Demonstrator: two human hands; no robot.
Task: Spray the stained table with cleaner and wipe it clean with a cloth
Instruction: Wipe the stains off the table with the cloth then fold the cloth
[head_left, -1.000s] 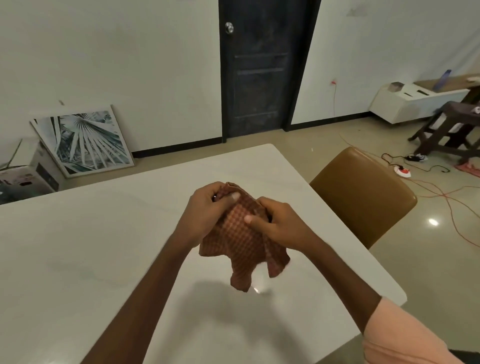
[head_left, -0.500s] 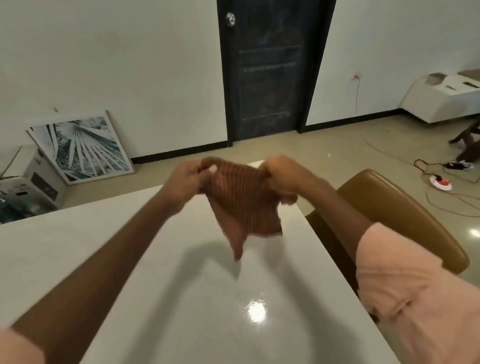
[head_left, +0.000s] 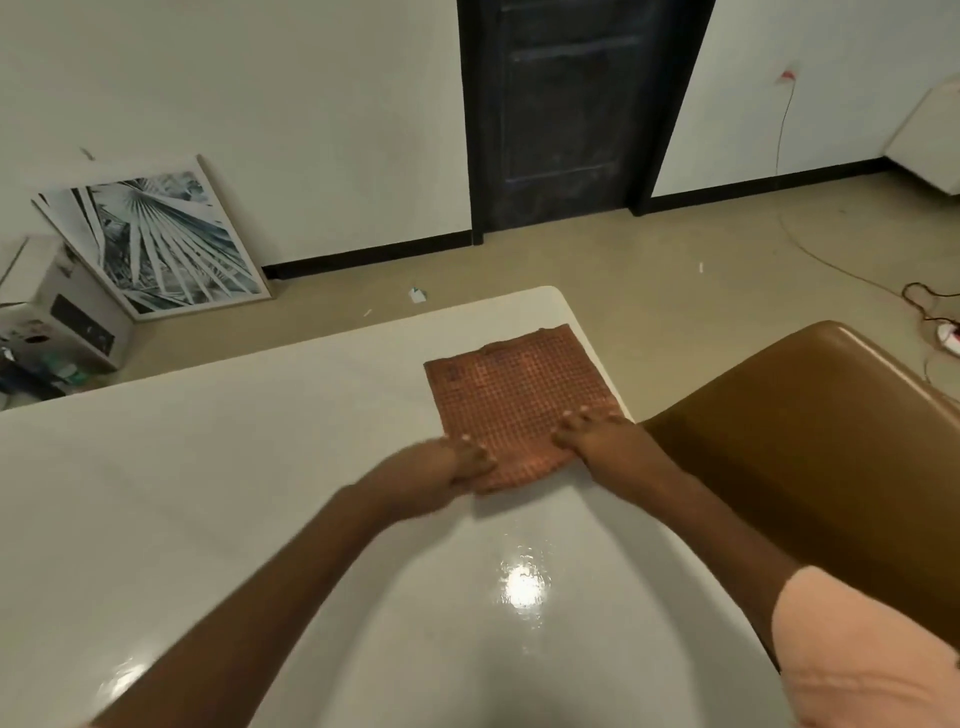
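- My left hand (head_left: 460, 462): on near-left corner of the cloth (head_left: 519, 400); fingers lie on top, thumb seems tucked under the edge, but motion blur means I can't tell if it's a pinch or a flat press.
- My right hand (head_left: 592, 434): fingers spread, palm down, pressing near-right edge of cloth; nothing gripped.
- Cloth: red-checked, spread flat on the table (head_left: 208, 493), near far-right corner, right edge close to table rim.
- Table: white, glossy, light glare between my forearms.
- Brown chair (head_left: 810, 441): just beside table's right side.
- Framed leaf print (head_left: 150, 239): leans on wall, far left.
- Dark door (head_left: 566, 104): straight ahead.
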